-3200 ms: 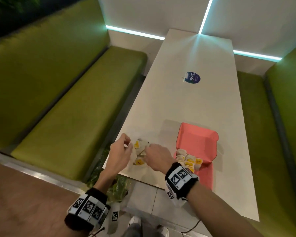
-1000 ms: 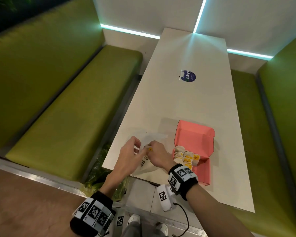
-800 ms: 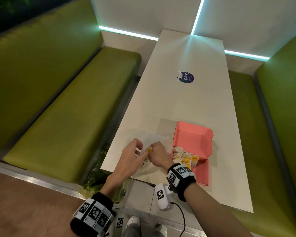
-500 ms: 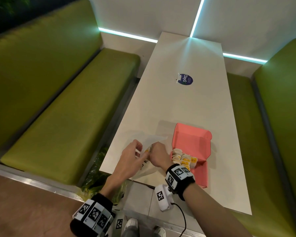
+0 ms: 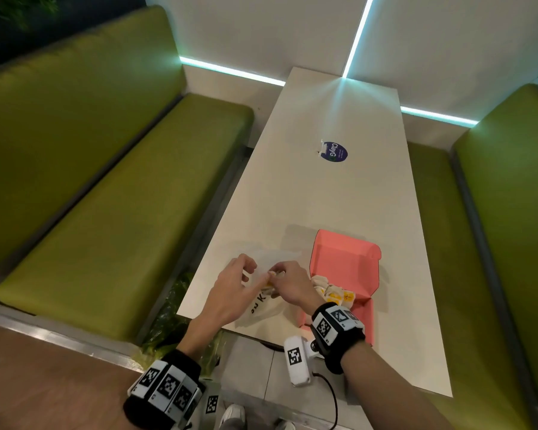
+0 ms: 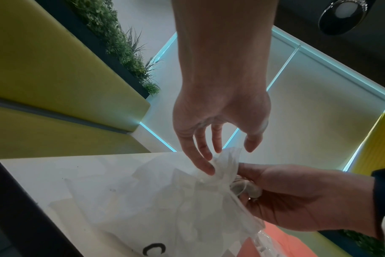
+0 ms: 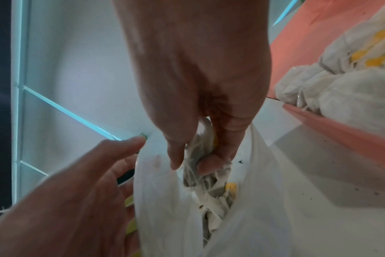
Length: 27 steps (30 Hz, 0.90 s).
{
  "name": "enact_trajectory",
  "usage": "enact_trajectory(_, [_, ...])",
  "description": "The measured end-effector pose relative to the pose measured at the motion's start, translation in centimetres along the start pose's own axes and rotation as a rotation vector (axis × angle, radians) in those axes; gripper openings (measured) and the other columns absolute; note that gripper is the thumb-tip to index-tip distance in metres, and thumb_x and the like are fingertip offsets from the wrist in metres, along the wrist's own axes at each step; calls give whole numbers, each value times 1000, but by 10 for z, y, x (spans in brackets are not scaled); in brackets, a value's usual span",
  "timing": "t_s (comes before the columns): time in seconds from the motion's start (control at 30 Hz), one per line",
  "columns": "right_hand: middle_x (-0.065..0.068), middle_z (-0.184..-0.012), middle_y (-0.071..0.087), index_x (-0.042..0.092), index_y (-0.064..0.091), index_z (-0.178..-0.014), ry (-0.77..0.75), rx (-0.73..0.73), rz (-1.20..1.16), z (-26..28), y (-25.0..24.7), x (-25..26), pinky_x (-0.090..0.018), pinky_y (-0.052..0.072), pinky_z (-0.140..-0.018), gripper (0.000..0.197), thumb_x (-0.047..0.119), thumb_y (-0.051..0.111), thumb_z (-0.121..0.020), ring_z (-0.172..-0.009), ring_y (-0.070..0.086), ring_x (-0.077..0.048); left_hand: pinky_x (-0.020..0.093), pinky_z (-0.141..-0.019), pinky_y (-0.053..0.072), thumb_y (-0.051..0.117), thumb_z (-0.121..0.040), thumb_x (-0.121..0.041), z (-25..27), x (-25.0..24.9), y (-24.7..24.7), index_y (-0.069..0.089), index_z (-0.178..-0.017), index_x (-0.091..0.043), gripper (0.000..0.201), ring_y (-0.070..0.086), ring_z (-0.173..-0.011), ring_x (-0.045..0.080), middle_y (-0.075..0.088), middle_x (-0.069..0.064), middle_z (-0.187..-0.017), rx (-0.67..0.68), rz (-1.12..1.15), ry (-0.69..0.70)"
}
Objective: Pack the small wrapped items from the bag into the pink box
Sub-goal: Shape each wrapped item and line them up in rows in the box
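A white plastic bag [image 5: 263, 308] lies near the front edge of the table [image 5: 323, 197], just left of the open pink box [image 5: 343, 262]. Several small wrapped items [image 5: 333, 294], white with yellow marks, fill the box's near end. My right hand [image 7: 187, 163] reaches into the bag's mouth and pinches a wrapped item [image 7: 200, 153] between thumb and fingers. More wrapped items [image 7: 215, 194] lie deeper in the bag [image 7: 253, 200]. My left hand [image 6: 229, 154] hangs over the bag [image 6: 165, 200]; its nearly straight fingers [image 6: 207, 167] touch the bunched rim, thumb apart.
Green padded benches [image 5: 106, 228] run along both sides of the long white table. A round blue sticker [image 5: 334, 152] sits at mid-table. Green leaves [image 5: 168, 324] show beneath the table's near left corner. The box's raised lid [image 5: 345, 252] stands behind its contents.
Compared with three seconds ago, the bag and both hands sit a little nearer the front edge. Over the last second both hands stay at the bag's mouth, barely moving.
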State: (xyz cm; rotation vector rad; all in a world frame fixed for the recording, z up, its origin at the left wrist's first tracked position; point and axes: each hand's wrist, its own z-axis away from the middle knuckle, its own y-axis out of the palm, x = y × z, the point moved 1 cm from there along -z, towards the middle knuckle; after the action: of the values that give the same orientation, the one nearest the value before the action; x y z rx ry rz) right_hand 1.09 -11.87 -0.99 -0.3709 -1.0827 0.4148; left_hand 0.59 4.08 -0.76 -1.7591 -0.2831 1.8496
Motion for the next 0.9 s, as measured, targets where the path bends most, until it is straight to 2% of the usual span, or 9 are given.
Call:
enact_trajectory(0.1, [-7, -92, 71, 11, 69, -98, 4, 49, 2, 1, -1, 3, -15, 49, -51, 16, 24, 60, -98, -54, 67, -7, 31, -80, 50, 59, -93, -48, -2, -1, -1, 53, -107, -29, 25, 57, -98, 11, 57, -9, -111, -7, -5, 2])
enact_trajectory(0.27, [-12, -94, 73, 4, 69, -95, 33, -7, -12, 2, -2, 4, -18, 55, -53, 15, 6, 54, -95, -62, 70, -14, 24, -82, 42, 51, -98, -46, -6, -3, 1, 55, -112, -26, 25, 49, -110, 13, 52, -8, -120, -36, 28, 54])
enact_trajectory(0.37, [-12, -98, 71, 2, 67, -100, 29, -58, 37, 2, -2, 6, -17, 54, -51, 17, 9, 53, -95, -62, 68, -13, 29, -94, 43, 38, -92, -60, -9, -1, 5, 55, -119, -28, 46, 40, -117, 10, 49, -11, -128, -35, 37, 76])
enact_trajectory(0.47, [-9, -96, 67, 5, 64, -102, 10, -40, 7, 6, -3, 7, -15, 52, -49, 10, 9, 61, -94, -57, 66, -10, 30, -105, 35, 26, -88, -66, -11, 3, 10, 58, -123, -27, 62, 37, -122, 7, 50, -13, -131, -29, 46, 115])
enact_trajectory(0.6, [-10, -98, 71, 8, 67, -96, -6, -35, 17, 7, -5, 3, -28, 61, -61, 12, 15, 71, -88, -59, 72, -17, 35, -113, 25, 17, -93, -64, -14, 23, 21, 59, -128, -35, 62, 34, -135, 6, 50, -14, -139, 11, -63, 129])
enact_trajectory(0.73, [-3, -89, 67, 3, 69, -84, -53, -59, 28, 16, -12, 3, -38, 61, -62, 20, 21, 78, -82, -54, 70, -14, 32, -117, 9, 19, -102, -56, -14, 36, 33, 54, -134, -37, 52, 21, -146, 9, 41, -10, -151, 45, -163, 75])
enact_trajectory(0.8, [-3, -84, 66, 0, 69, -84, -74, -65, 18, 22, -19, 4, -29, 59, -55, 21, 19, 78, -83, -49, 65, -6, 32, -118, 6, 20, -104, -52, -14, 42, 38, 49, -138, -38, 47, 15, -149, 10, 35, -8, -156, 44, -232, 62])
enact_trajectory(0.87, [-1, -81, 65, 1, 70, -85, -85, -71, 29, 27, -30, 4, -19, 54, -51, 18, 17, 77, -84, -49, 62, -2, 38, -120, 4, 9, -95, -63, -14, 45, 43, 42, -143, -39, 63, 8, -151, 14, 27, -6, -160, 68, -328, 52])
enact_trajectory(0.9, [-2, -82, 65, 3, 70, -84, -95, -80, 27, 29, -36, 3, -22, 56, -53, 16, 18, 77, -84, -54, 64, -5, 40, -121, 2, 3, -89, -66, -14, 45, 44, 38, -145, -38, 73, 6, -151, 16, 23, -5, -162, 87, -380, 42])
